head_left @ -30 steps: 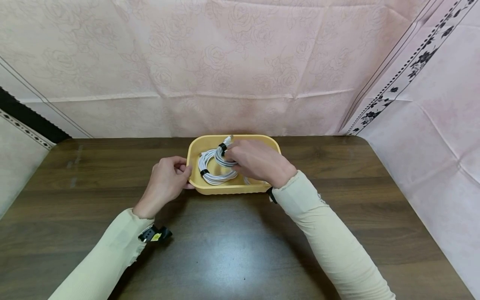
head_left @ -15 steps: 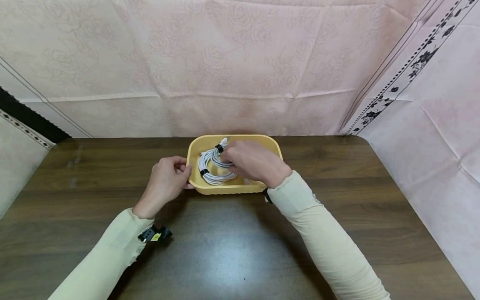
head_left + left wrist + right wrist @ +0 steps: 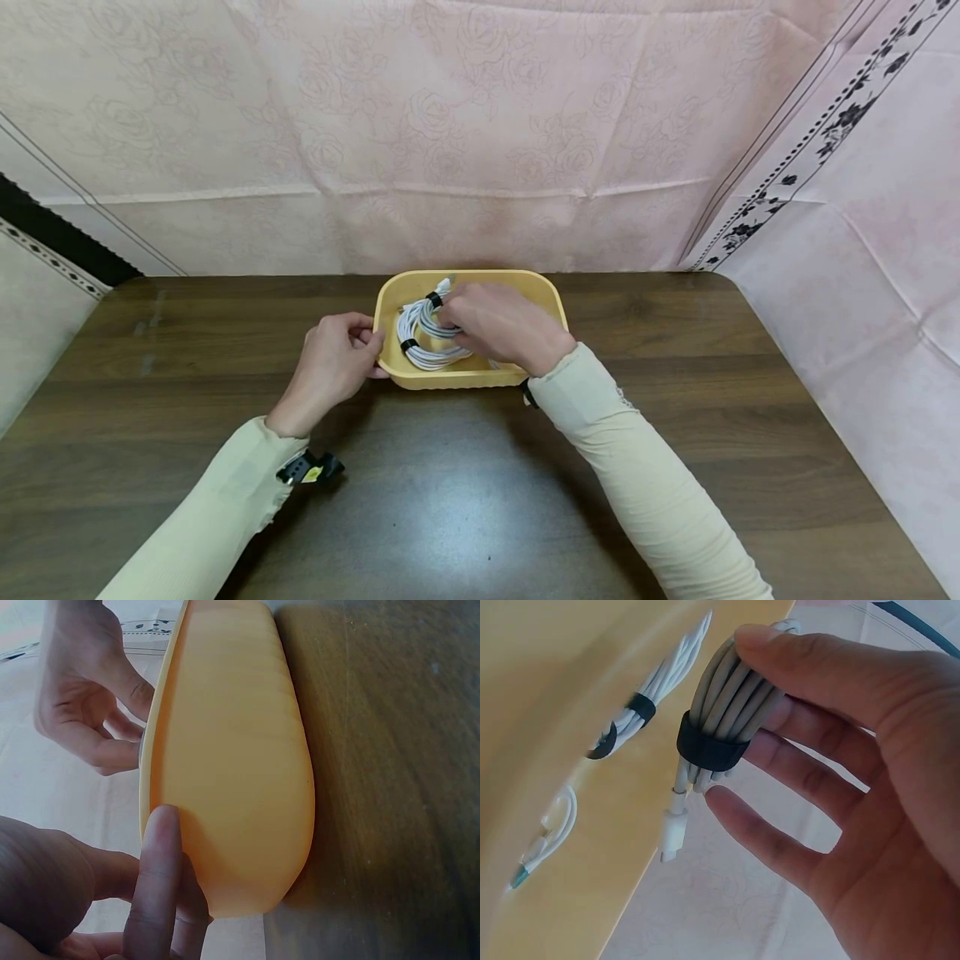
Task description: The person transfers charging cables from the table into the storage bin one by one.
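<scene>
My right hand (image 3: 501,327) was down in the yellow tray (image 3: 468,379), with thumb and fingers closed round a coiled white cable (image 3: 429,333) at one of its black ties (image 3: 709,746). My left hand (image 3: 333,360) held the tray's near-left corner, thumb pressed flat on the outer wall and the fingers curled at the rim, steadying it on the surface (image 3: 465,500).

As I judged it, the grasp was made but the coil was not yet out of the tray. Its gripped end looked raised toward my palm, while the far loop with the second tie (image 3: 408,345) hung low near the tray floor, to the left of my fingers. Lifting it clear of the rim and setting it down somewhere was all left to do. I could not tell from the head view whether the low end touched the floor.

The coil was a flattened oval. Its long axis ran from the tied end in my fingers away to the left and toward my body. In the right wrist view a plug (image 3: 673,834) stuck out just past the tie, pointing off my fingertips toward the tray wall. A second small white piece (image 3: 546,834) lay further along that wall, apart from my hand.
</scene>
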`<state>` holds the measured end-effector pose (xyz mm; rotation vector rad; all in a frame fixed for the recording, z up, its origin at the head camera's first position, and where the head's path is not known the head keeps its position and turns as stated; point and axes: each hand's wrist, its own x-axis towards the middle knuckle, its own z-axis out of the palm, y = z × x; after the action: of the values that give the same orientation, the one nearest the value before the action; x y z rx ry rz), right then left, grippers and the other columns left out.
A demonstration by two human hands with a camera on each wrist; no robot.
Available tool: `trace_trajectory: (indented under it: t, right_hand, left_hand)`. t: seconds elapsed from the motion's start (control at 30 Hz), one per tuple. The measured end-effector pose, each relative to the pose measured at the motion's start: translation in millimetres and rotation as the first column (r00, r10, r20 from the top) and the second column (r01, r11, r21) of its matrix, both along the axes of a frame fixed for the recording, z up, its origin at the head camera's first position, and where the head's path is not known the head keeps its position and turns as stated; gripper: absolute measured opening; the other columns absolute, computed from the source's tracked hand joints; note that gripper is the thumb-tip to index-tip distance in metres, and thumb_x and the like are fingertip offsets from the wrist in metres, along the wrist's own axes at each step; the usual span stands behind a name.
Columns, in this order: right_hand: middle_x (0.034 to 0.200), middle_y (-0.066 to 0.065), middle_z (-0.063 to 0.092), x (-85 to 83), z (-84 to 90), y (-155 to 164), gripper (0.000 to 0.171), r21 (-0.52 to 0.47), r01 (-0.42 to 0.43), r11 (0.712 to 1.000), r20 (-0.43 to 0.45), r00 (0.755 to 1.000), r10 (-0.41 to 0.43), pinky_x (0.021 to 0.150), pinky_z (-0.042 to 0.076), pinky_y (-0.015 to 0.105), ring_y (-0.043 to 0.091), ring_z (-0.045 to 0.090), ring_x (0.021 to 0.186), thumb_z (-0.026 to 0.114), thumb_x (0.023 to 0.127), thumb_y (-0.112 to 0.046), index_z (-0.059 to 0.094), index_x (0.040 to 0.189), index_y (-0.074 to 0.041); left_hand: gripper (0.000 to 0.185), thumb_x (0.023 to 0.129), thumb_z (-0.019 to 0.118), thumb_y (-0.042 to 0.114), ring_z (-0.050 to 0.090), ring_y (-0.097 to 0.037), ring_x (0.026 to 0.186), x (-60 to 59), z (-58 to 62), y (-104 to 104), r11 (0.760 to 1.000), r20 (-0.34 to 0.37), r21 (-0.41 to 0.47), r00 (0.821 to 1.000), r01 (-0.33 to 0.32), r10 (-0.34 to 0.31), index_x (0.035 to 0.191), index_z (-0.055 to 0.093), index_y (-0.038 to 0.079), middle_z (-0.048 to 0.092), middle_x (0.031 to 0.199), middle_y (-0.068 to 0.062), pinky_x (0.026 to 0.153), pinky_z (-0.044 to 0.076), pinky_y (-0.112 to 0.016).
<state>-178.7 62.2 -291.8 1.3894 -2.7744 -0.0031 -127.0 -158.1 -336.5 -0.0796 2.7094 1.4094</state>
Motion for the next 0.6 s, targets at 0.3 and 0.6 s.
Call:
trace_trajectory:
  t: [0.3,0.6]
  right_hand:
    - [0.079,-0.005,0.059,-0.5,-3.4,-3.5,0.025,0.002,0.013,1.0,-0.004,1.0,-0.013,0.064,0.05,0.029,0.013,0.052,0.073,0.076,0.089,-0.013,0.059,0.073,-0.022]
    - [0.08,-0.005,0.06,-2.8,-6.9,-7.0,0.026,0.007,0.006,1.0,-0.012,1.0,-0.006,0.066,0.051,0.029,0.014,0.052,0.074,0.075,0.089,-0.012,0.058,0.073,-0.022]
  left_hand:
    - [0.035,0.103,0.056,0.015,0.07,-0.01,0.065,-0.2,-0.1,-0.1,1.0,0.009,0.009,1.0,-0.001,0.001,0.129,0.06,-0.008,0.066,0.101,-0.021,0.066,0.066,-0.032]
    - [0.035,0.103,0.056,0.015,0.07,-0.01,0.064,0.3,0.3,-0.6,1.0,0.008,-0.005,1.0,0.001,-0.001,0.129,0.06,-0.007,0.066,0.099,-0.019,0.065,0.066,-0.031]
